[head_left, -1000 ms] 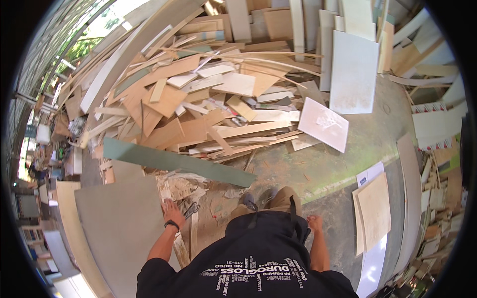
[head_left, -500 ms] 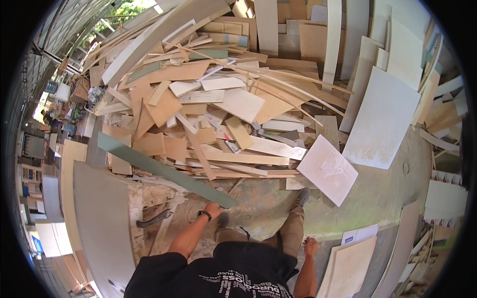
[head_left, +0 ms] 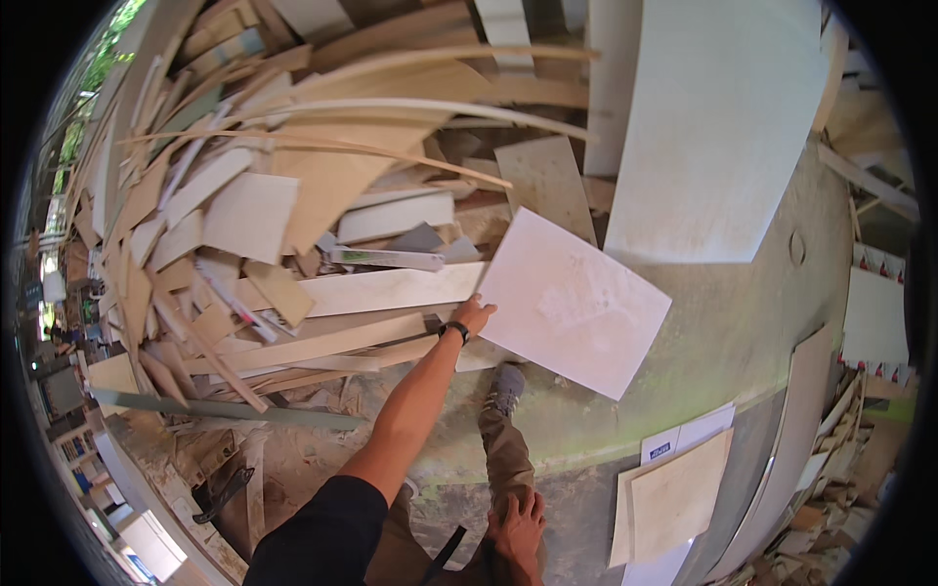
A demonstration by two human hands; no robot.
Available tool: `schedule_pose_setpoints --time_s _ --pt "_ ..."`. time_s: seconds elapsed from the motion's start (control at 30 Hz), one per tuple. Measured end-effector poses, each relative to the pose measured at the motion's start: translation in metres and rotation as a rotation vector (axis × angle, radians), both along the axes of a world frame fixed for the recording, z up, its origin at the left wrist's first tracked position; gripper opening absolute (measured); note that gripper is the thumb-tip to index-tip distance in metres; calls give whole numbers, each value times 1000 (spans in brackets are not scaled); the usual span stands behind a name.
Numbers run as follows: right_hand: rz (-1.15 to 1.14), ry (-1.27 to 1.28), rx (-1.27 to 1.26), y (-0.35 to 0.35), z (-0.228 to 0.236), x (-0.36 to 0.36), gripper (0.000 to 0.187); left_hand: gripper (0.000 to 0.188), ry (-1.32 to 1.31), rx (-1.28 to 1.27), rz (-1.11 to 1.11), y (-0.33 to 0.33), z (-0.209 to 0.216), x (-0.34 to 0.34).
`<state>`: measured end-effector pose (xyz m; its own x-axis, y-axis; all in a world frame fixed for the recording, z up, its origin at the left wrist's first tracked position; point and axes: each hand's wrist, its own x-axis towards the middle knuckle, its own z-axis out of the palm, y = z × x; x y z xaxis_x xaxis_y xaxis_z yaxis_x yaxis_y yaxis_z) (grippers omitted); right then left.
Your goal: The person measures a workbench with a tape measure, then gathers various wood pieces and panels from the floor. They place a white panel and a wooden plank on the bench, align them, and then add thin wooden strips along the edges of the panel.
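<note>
A broad pile of wood offcuts [head_left: 362, 171] takes up the left and far part of the scene, pale strips, tan sheets and white pieces lying at many angles, with 3 thin slats [head_left: 420, 106] bowed across its top. To its right and toward the near side spreads a concrete floor [head_left: 743, 322] with a greenish band. At the far right of the pile stands a tall white panel [head_left: 723, 127], browned along its lower edge.

Nearer than that, at the pile's right edge, is a pale pinkish panel [head_left: 575, 305] with a whitish smear on its face; whether it lies flat or is tilted up I cannot tell. On the near right, 2 tan boards [head_left: 684, 496] overlap. A long green strip [head_left: 234, 408] lies along the pile's near left edge.

The left arm stretches far and right, and the left hand [head_left: 473, 315] is at the pinkish panel's left edge, thumb toward its face; whether the fingers are closed on it I cannot tell. The right hand [head_left: 520, 527], near side, is released, fingers spread over the brown trousers [head_left: 506, 454] around the knee. Beyond it shows a grey shoe [head_left: 504, 388]. A dark wristband [head_left: 453, 332] circles the left wrist.
</note>
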<state>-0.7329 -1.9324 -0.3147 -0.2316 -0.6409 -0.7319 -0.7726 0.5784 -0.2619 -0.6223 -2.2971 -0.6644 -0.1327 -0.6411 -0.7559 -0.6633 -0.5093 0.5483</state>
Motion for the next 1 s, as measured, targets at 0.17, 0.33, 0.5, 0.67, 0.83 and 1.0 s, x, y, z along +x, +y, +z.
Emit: schedule_pose_setpoints --time_s 0.17,0.33,0.5,0.67,0.83,1.0 --pt "-84 -13 78 -19 -21 -28 54 114 -574 144 31 2 -105 11" --pt "-191 -5 93 -18 -23 -44 50 91 -623 16 50 34 -105 11" --pt "-220 45 37 -11 -23 -46 46 74 -428 28 -95 33 -34 10" --pt "-257 44 1 -13 -22 -45 41 45 322 175 239 46 88 -20" --pt "-495 -138 -216 21 -30 -61 38 31 713 428 435 92 231 -129" --pt "-1199 -369 -175 88 -31 -101 48 25 360 78 256 162 448 -234"
